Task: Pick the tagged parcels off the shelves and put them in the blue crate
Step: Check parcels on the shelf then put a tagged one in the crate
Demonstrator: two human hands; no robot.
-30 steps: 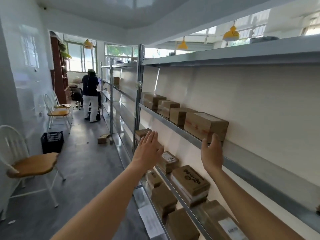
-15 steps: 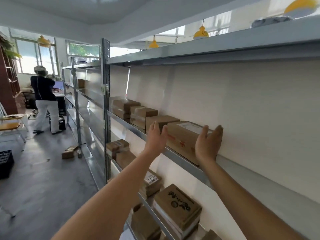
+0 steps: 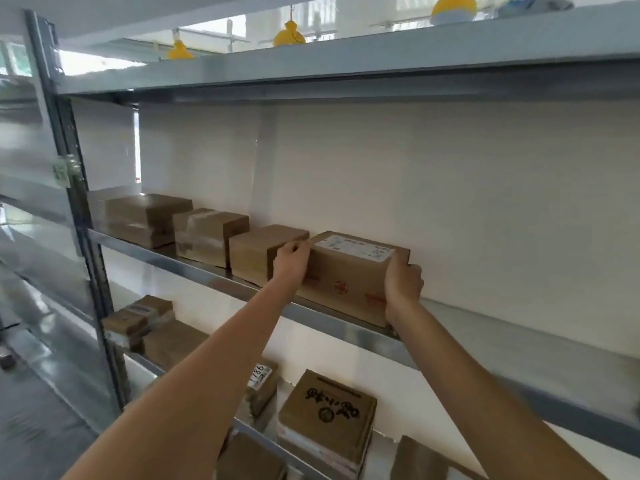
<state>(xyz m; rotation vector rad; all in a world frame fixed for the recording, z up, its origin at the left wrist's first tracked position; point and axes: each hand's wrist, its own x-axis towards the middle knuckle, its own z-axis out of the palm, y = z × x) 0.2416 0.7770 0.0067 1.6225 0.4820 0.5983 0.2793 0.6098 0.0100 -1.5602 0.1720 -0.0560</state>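
Brown cardboard parcel with a white label on top [image 3: 349, 271] sits at the frame's centre on the grey metal shelf [image 3: 502, 344]. The left hand [image 3: 289, 263] and right hand [image 3: 403, 284] grasp its two ends, fingers curled round them.

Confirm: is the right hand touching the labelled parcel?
Touching. The head view shows the right hand wrapped round the right end of the labelled parcel.
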